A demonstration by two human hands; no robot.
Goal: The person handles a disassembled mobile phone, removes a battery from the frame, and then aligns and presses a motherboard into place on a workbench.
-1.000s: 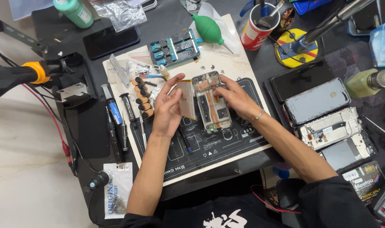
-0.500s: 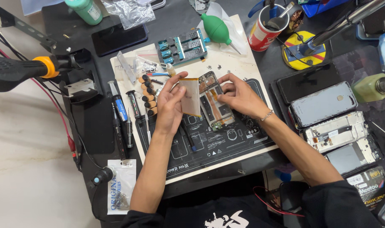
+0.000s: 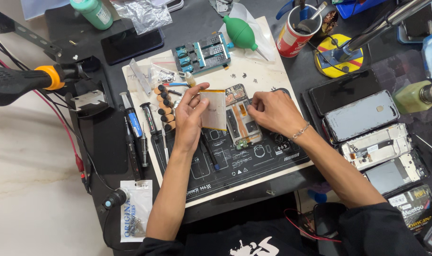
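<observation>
My left hand [image 3: 190, 118] holds a flat silvery battery [image 3: 214, 110] tilted up off an opened phone [image 3: 240, 118], thumb and fingers on the battery's left edge. The phone lies with its insides showing on a black repair mat [image 3: 254, 163]. My right hand [image 3: 272, 111] rests on the phone's right edge, fingers curled and pressing on it. A thin bracelet [image 3: 300, 132] sits on my right wrist.
Screwdrivers [image 3: 130, 124] lie left of the mat, a blue clamp jig [image 3: 202, 51] and a green air blower [image 3: 241, 32] behind it. A red cup of tools [image 3: 294, 34] stands at the back. Several phones and frames [image 3: 367, 128] lie on the right. A soldering handle [image 3: 21, 81] sits left.
The battery has come up higher off the phone in my left hand. My right hand stays on the phone's right edge. The camera has shifted slightly.
</observation>
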